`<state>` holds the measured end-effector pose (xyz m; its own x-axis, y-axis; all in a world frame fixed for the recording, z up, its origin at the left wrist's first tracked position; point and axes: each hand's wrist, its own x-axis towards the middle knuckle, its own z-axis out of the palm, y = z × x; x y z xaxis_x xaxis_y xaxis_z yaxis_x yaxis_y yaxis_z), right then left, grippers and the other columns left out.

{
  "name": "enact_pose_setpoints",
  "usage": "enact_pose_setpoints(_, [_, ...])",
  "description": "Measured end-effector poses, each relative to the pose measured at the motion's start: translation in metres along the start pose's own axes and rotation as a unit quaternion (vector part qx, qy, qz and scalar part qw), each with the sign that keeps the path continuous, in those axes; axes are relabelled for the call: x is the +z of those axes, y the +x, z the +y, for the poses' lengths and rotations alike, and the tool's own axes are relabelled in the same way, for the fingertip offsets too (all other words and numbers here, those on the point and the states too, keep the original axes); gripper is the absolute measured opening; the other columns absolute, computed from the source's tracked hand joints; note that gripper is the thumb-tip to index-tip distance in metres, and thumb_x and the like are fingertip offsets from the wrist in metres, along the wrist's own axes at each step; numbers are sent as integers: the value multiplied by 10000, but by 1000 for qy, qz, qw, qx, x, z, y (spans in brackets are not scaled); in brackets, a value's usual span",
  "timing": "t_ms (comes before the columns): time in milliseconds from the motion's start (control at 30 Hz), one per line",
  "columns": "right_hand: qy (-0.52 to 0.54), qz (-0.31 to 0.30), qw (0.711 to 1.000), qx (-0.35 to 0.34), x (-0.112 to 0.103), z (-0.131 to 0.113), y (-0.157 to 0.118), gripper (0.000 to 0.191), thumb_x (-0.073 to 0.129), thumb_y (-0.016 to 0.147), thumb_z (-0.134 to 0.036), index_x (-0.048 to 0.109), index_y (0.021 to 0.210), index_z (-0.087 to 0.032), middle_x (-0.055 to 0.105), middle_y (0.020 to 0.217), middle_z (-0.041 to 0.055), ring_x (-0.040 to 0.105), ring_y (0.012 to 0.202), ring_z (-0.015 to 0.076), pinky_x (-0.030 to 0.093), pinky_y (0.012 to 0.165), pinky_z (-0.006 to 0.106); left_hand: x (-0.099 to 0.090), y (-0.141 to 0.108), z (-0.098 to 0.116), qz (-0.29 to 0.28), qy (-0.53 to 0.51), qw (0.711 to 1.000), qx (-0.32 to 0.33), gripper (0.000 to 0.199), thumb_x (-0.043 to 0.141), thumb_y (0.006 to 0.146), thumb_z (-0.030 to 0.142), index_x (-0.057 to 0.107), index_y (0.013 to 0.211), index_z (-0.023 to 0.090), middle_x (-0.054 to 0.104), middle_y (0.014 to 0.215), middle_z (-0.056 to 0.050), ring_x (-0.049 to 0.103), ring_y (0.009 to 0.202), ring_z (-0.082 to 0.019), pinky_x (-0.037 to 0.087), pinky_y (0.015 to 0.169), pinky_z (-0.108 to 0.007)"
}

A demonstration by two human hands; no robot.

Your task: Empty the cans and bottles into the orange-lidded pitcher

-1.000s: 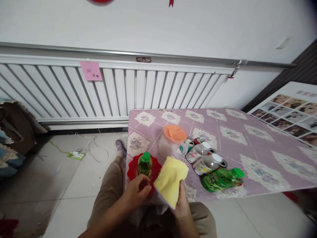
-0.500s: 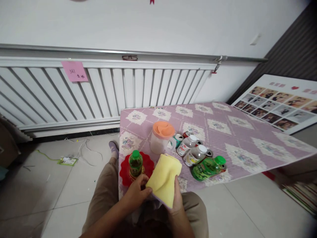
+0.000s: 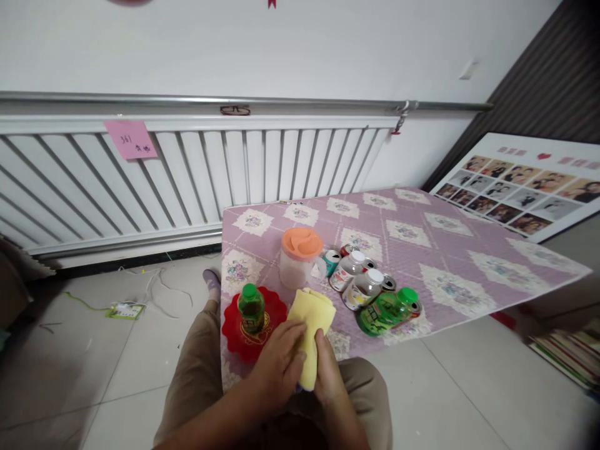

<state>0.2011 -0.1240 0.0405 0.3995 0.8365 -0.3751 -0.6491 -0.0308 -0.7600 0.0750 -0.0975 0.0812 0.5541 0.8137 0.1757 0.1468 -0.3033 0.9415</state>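
Observation:
A folded yellow cloth is held between my two hands over the near edge of the table. My left hand presses on its left side with the fingers lying across it. Around its right side my right hand is closed, thumb on top. Left of the cloth, a small green-capped bottle stands upright on a red scalloped plate. Just beyond the cloth stands a clear pitcher with an orange lid.
Right of the pitcher are several cans, among them a teal can, two white-capped bottles, and a green bottle lying tilted. A purple flowered cloth covers the table. Behind it runs a white radiator; a power strip lies on the floor.
The yellow cloth has been folded narrower, its left part brought over to the right. My left hand has moved from its left corner onto its face. The view has shifted slightly.

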Motion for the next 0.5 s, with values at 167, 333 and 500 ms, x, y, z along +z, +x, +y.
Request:
enact_pose_setpoints(167, [22, -11, 999, -38, 4, -12, -5, 656, 776, 725, -570, 628, 1288, -269, 646, 1367, 44, 573, 1287, 251, 474, 1065, 381, 17, 8, -10, -19, -41, 996, -80, 694, 617, 787, 201, 389, 1439, 130, 386, 1532, -190, 336, 1442, -329, 238, 1225, -509])
enact_pose_setpoints(333, [33, -6, 998, -47, 6, -21, -18, 734, 748, 747, -605, 545, 1393, -323, 428, 1568, 7, 415, 1430, 225, 367, 1158, 376, 16, 20, -1, -35, -82, 989, -121, 860, 692, 665, 152, 308, 1433, 104, 483, 1432, -194, 479, 1313, -331, 346, 1159, -482])
enact_pose_setpoints(500, [11, 8, 999, -51, -3, -35, -23, 723, 797, 721, -552, 572, 1370, -328, 448, 1553, 1, 381, 1450, 226, 330, 1186, 398, 13, 27, -4, 12, -135, 977, -165, 883, 658, 656, 125, 275, 1451, 139, 454, 1465, -174, 460, 1341, -315, 344, 1159, -445])
